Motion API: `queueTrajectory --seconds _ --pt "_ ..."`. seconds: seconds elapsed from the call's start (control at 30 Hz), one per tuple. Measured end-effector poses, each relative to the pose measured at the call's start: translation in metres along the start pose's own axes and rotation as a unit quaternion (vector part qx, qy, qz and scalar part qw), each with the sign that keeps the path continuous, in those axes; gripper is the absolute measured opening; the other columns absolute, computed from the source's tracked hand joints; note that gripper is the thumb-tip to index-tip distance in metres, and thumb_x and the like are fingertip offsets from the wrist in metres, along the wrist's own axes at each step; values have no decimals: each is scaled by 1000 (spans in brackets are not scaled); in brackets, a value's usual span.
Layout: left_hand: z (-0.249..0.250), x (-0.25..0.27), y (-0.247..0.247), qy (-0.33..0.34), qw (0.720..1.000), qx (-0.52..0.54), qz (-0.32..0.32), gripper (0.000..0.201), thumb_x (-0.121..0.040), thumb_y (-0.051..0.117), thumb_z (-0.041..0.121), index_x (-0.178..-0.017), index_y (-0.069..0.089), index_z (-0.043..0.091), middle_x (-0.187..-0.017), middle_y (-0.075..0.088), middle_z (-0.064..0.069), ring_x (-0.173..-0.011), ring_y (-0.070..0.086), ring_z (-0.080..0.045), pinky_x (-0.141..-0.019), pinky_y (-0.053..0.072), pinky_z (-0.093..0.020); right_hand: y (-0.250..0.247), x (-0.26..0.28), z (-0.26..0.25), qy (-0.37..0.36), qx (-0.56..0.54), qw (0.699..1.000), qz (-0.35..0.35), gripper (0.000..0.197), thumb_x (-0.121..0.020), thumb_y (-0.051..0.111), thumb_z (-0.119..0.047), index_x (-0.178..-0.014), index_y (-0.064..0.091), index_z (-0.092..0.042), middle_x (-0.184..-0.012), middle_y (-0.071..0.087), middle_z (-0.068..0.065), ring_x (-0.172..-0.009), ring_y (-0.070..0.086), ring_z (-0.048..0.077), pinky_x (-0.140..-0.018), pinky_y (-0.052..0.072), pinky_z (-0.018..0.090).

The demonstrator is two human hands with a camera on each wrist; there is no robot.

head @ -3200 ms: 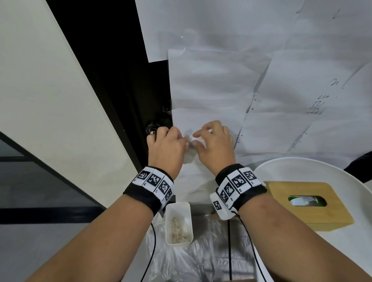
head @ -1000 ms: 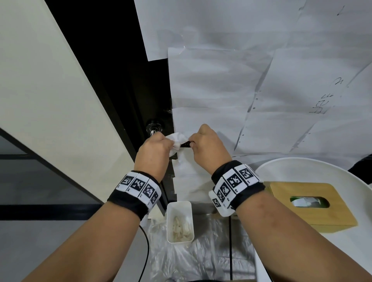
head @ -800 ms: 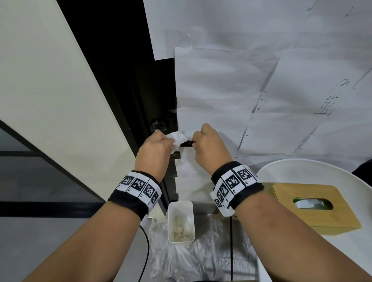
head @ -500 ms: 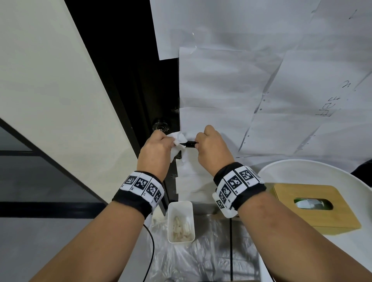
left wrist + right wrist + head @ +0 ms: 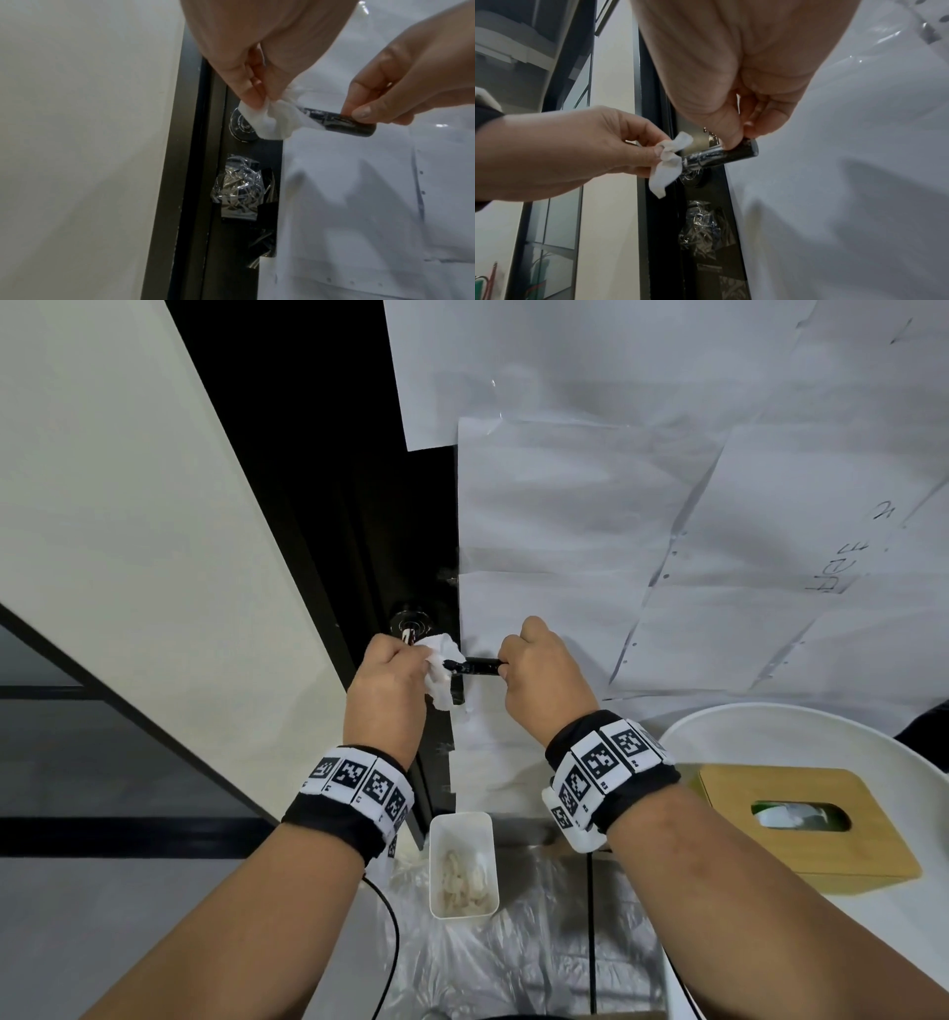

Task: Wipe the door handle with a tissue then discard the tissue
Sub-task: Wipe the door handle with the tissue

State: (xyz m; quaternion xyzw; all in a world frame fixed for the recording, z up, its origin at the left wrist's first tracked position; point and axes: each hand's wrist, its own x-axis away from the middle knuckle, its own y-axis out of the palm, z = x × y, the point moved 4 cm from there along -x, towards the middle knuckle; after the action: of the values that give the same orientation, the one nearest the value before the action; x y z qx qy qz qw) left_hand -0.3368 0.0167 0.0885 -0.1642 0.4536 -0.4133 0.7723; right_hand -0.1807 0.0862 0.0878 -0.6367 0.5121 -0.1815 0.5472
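Observation:
A black lever door handle (image 5: 475, 666) (image 5: 342, 122) (image 5: 721, 155) sticks out level from the dark door edge. My right hand (image 5: 534, 670) (image 5: 736, 138) pinches its free end between thumb and fingers. My left hand (image 5: 387, 683) (image 5: 254, 97) pinches a crumpled white tissue (image 5: 439, 672) (image 5: 272, 119) (image 5: 668, 160) against the inner part of the handle, near the round rosette (image 5: 411, 625). A loose tail of tissue hangs below the handle.
White paper sheets (image 5: 642, 516) cover the door to the right. A cream wall (image 5: 128, 531) stands left. Below sit a small white bin (image 5: 463, 865) holding used tissues on clear plastic, and a wooden tissue box (image 5: 801, 824) on a white round table (image 5: 770, 726).
Earlier both hands were together at the handle. Over the last second the left hand with the tissue has stayed at the inner end, the right hand on the tip; more bare handle shows between them.

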Motion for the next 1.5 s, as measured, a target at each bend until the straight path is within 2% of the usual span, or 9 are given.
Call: queueTrajectory --seconds 0.2,0.3,0.43,0.7,0.93,1.03,1.17,1.33,1.5 --pt "1 -7 8 -23 998 12 -62 17 -92 58 16 -97 69 5 -93 56 -3 -83 51 -12 -74 45 -20 -1 -1 -2 1 3 1000 -6 14 -77 54 11 -75 55 -2 -84 40 8 -65 37 22 -55 32 32" --pt "2 -7 18 22 995 -54 -83 12 -86 67 11 -94 70 2 -91 57 -7 -83 56 -25 -68 54 -39 -2 -1 -3 2 10 1000 -16 13 -77 54 10 -76 55 -3 -88 45 13 -66 37 23 -57 32 32" --pt "4 -10 18 70 988 -108 -84 8 -81 71 7 -86 69 1 -85 56 -8 -72 56 -25 -53 53 -36 -4 0 -5 2 15 1000 -16 13 -77 54 10 -77 55 -3 -89 45 12 -67 37 22 -57 31 32" --pt "9 8 18 105 990 -49 -80 13 -73 69 -10 -83 69 -2 -85 61 -10 -68 62 -24 -53 55 -35 -2 -1 -3 5 13 1000 -23 14 -77 54 11 -76 53 -3 -89 44 12 -68 37 23 -57 30 32" --pt "-8 29 28 -75 986 88 -124 18 -84 63 -2 -93 72 10 -89 68 -1 -80 62 -12 -73 41 -3 -3 0 -3 4 12 1000 -24 12 -77 55 9 -78 55 -3 -91 44 11 -69 38 22 -58 33 33" --pt "-23 37 40 -262 933 160 -185 12 -91 58 5 -94 68 9 -83 69 -3 -74 64 -14 -78 52 -19 -3 0 -3 7 10 1000 -26 11 -78 56 8 -79 54 -3 -92 45 11 -70 39 22 -58 34 33" --pt "-23 45 53 -471 774 394 -151 12 -93 54 1 -95 59 -10 -85 58 -18 -80 58 -26 -87 56 -41 -3 1 -3 6 11 1000 -17 11 -78 57 9 -80 55 -2 -92 45 11 -70 39 22 -58 34 33" --pt "8 31 58 -483 673 541 -144 21 -94 50 -4 -76 59 3 -62 63 -2 -56 60 -11 -61 56 -20 -2 0 -2 3 5 1000 -12 15 -75 56 11 -76 53 -3 -89 46 12 -68 38 23 -56 37 35" --pt "18 17 64 -492 620 602 -105 21 -92 53 -5 -73 56 4 -61 66 -1 -59 67 -7 -66 57 -18 -5 -1 -2 -3 -5 1000 -21 7 -77 58 4 -79 55 -1 -93 47 15 -71 40 25 -59 39 37"
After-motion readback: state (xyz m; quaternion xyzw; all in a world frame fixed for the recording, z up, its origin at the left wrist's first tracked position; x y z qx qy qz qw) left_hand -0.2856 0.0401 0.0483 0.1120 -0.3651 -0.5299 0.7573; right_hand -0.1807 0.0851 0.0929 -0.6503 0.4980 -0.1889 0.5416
